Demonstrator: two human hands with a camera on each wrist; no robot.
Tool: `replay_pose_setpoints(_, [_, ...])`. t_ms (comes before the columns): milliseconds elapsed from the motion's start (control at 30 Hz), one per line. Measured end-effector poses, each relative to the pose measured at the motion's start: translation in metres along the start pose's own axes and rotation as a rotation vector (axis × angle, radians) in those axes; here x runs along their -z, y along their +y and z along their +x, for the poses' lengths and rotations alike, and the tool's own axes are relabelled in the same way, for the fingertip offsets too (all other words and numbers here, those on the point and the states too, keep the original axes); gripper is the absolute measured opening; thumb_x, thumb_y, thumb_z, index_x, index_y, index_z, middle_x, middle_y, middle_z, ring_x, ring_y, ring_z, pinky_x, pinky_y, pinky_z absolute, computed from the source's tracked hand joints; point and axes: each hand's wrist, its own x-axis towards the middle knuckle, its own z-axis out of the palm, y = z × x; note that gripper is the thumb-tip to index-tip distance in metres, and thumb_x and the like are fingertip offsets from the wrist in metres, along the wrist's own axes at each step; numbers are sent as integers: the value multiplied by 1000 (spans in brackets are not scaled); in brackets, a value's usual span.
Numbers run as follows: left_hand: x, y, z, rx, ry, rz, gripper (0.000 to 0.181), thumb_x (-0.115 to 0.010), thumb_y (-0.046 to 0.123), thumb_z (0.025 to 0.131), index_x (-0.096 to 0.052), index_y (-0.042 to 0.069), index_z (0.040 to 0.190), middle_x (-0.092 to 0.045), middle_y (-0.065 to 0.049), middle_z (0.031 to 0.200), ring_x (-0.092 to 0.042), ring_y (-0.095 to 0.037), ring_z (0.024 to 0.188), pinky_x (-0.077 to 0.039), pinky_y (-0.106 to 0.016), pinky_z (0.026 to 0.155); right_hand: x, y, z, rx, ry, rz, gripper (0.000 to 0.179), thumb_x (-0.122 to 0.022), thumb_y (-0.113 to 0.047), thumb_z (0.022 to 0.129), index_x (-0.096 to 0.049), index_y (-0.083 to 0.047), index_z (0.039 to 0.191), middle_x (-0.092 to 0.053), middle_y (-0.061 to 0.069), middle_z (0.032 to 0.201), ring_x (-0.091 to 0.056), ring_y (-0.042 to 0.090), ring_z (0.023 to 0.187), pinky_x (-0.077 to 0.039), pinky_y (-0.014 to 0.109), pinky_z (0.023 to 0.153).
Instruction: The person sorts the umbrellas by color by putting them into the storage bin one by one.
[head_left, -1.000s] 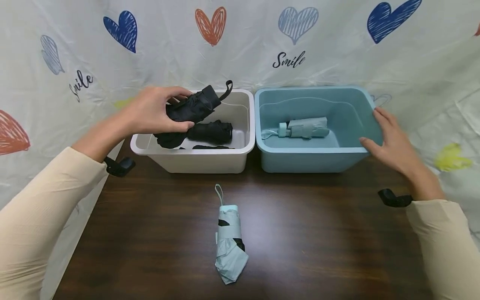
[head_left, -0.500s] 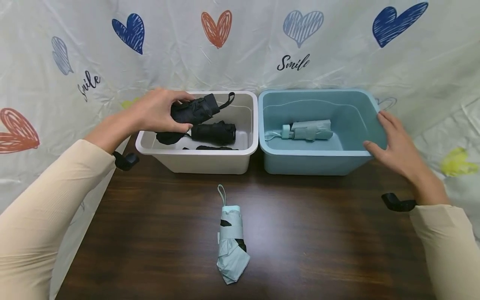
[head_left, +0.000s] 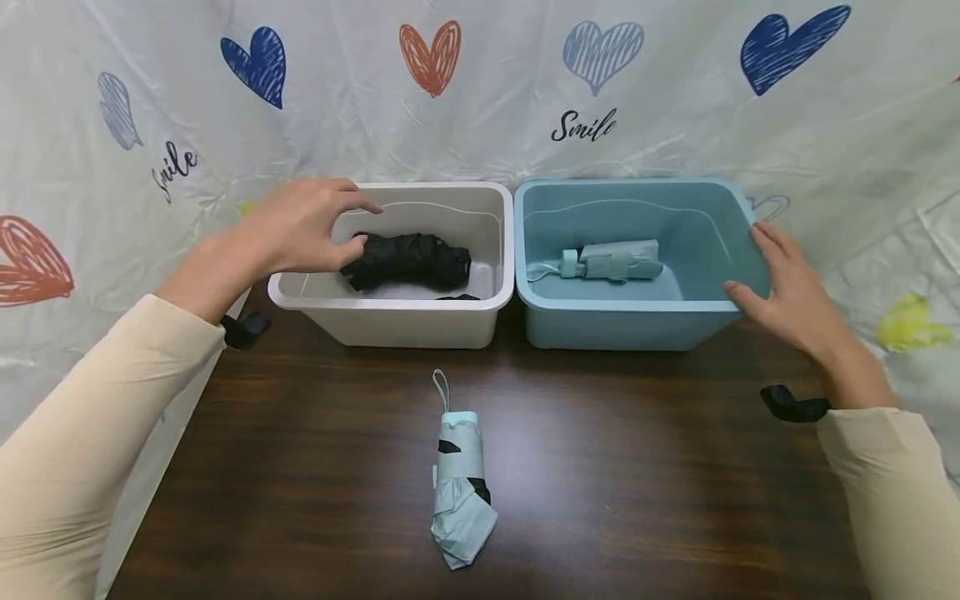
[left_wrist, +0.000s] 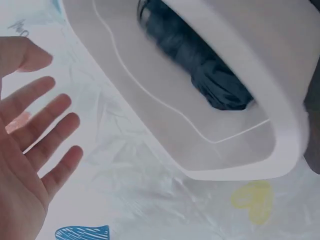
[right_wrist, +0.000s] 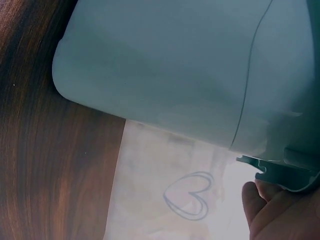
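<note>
My left hand [head_left: 300, 225] hovers over the left side of the white bin [head_left: 397, 327], thumb and fingers spread with nothing between them. Below it, folded black umbrellas [head_left: 423, 260] lie inside that bin; the front wall and my hand hide parts of them. In the left wrist view, a dark rolled umbrella [left_wrist: 220, 85] rests against the bin's inner side. My right hand [head_left: 798, 292] holds the right end of the light blue bin [head_left: 615, 327], and the right wrist view has its fingers [right_wrist: 252, 200] curled under the rim. One folded pale blue umbrella [head_left: 622, 260] lies in the blue bin.
Another folded pale blue umbrella [head_left: 461, 475], its strap pointing at the bins, lies on the dark wooden table [head_left: 637, 467]. The two bins stand side by side at the back, against a white sheet [head_left: 495, 100] printed with hearts.
My left hand has lowered a black umbrella into the white bin and let it go; its fingers have spread. The right hand has stayed on the blue bin.
</note>
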Motion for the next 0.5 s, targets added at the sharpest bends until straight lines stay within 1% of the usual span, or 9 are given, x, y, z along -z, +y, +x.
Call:
replay_pose_setpoints(100, [-5,3,-7,-11,20,-11,44,-62,28,99,-69,13,140,-65,-18,145,-61,-42,132,-48,-63,111,0,1,-1,2,-2,3,87,-56,-33,101,-14,2,168,-11,28,176,-16,58,158,-15,79,123])
replay_pose_setpoints(233, [-11,7,-18,-9,38,-57,41,-63,27,101,-69,13,139,-65,-15,145,-61,-39,134,-49,-61,110,0,1,-1,1,4,4,87,-56,-32,100,-14,1,168,-11,27,176,-17,58,158,-16,80,123])
replay_pose_setpoints(400, [-18,12,-31,-17,89,-97,39,-65,24,100,-70,13,137,-67,-13,141,-61,-36,133,-50,-59,109,-1,1,1,2,9,2,87,-56,-33,100,-14,1,169,-11,25,177,-17,58,158,-17,80,122])
replay_pose_setpoints(500, [-24,14,-38,-19,128,-125,38,-67,24,99,-71,13,135,-70,-11,138,-64,-34,128,-52,-57,106,-3,1,2,6,8,5,87,-56,-32,100,-15,1,168,-11,26,176,-17,58,158,-17,80,122])
